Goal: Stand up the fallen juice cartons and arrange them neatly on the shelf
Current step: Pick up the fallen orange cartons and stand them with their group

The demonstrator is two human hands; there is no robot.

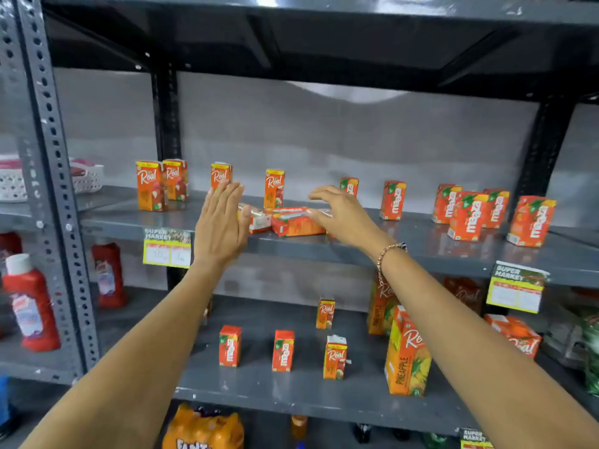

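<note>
On the grey middle shelf (421, 244) two small orange juice cartons lie flat: one fallen carton (296, 222) in the centre and a second fallen carton (259, 218) just left of it, partly hidden. My left hand (222, 225) is flat with fingers up, in front of the second carton. Over the right end of the centre carton hovers my right hand (343, 215), fingers spread and holding nothing. Upright Real cartons (150, 186) stand at the left, and upright Maaza cartons (466, 215) at the right.
A lower shelf (291, 393) carries more small cartons and tall pineapple cartons (406, 354). Red ketchup bottles (29, 303) stand at the far left behind a perforated upright post (58, 196). Price tags (167, 246) hang on the shelf edges. Orange soda bottles (202, 429) sit below.
</note>
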